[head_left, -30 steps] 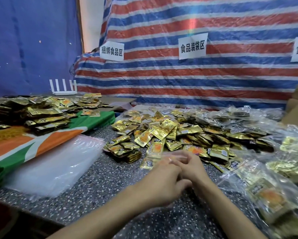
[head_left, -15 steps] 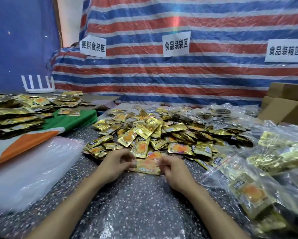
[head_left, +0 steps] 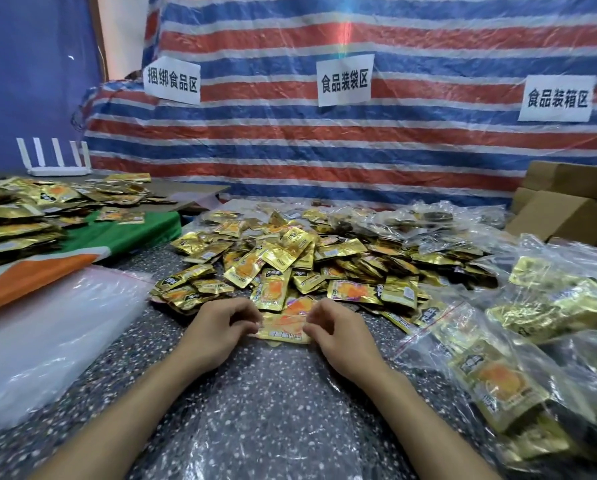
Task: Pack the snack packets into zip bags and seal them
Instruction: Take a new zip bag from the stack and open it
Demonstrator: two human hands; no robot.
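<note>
A small stack of gold snack packets (head_left: 285, 323) lies on the speckled table, at the near edge of a big loose pile of gold packets (head_left: 307, 258). My left hand (head_left: 221, 327) pinches the stack's left edge with curled fingers. On the other side, my right hand (head_left: 338, 336) pinches its right edge. A clear zip bag (head_left: 255, 431) lies flat on the table between my forearms, its far end reaching the stack. Whether the stack is inside the bag's mouth I cannot tell.
A stack of empty clear zip bags (head_left: 48, 341) lies at the left. Filled zip bags (head_left: 498, 375) are heaped at the right, with cardboard boxes (head_left: 567, 213) behind. More packets (head_left: 13, 223) sit on a green and orange cloth (head_left: 124, 237) at far left, near a white router (head_left: 54, 164).
A second ago my hands were together over the pile's edge. They parted and now sit on either side of a small stack of packets. The view has swung to the right.
</note>
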